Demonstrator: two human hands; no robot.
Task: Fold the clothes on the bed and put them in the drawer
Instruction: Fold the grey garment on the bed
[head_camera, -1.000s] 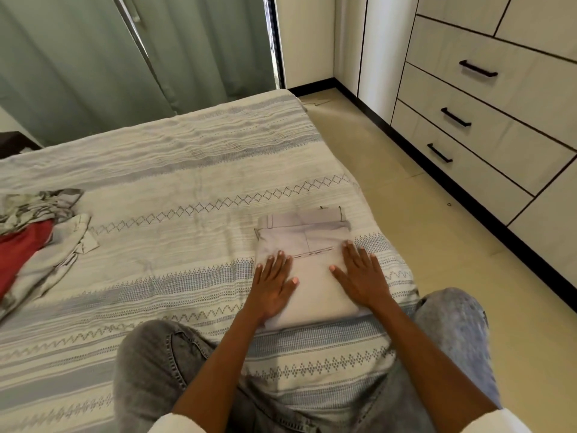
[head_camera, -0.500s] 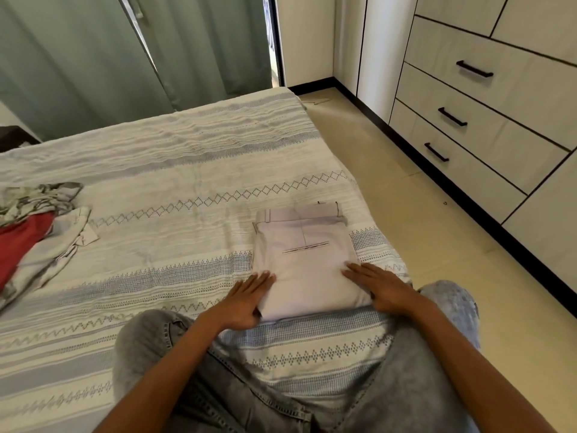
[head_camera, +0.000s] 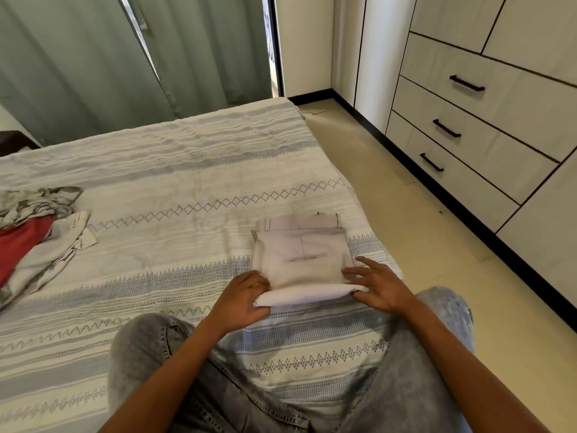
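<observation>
left hand and right hand gripping folded trousers, bed

Heap of clothes cut off at the left edge.

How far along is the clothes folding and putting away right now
Done: the pale trousers lie folded into a neat rectangle on the bed. In hand: the left hand and right hand grip their near edge, apparently lifting it. Left: the unfolded pile at the bed's left edge, and stowing everything; all three drawers are closed.
</observation>
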